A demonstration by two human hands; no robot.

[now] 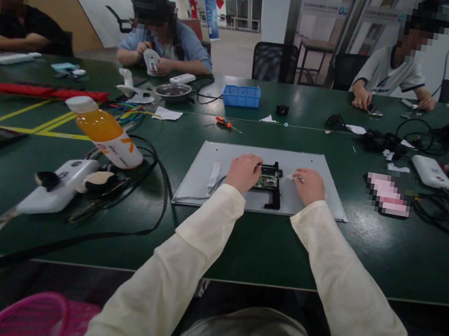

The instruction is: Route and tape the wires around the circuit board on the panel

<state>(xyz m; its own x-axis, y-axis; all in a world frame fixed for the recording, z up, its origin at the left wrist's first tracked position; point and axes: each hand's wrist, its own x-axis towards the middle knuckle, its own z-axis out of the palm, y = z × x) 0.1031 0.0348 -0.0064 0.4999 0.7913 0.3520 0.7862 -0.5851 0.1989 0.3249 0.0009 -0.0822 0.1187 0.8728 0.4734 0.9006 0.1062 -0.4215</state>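
Observation:
A green circuit board in a black plastic frame [274, 198] lies on a light grey panel [315, 166] in front of me. My left hand [244, 172] is closed at the left edge of the frame, its fingers curled over that side and hiding part of it. Just to the right of the board, my right hand [309, 187] is pinched on a small white scrap [291, 177] that looks like paper or tissue. A white strip [214, 175] and a grey cable rest on the panel, left of my left hand.
An orange drink bottle [105, 134], a white device [60, 186] and black cables are on the left. Beyond the panel are an orange-black screwdriver [224, 123] and a blue basket [240, 95]. A pink phone [387, 195] lies right. Several people sit around the table.

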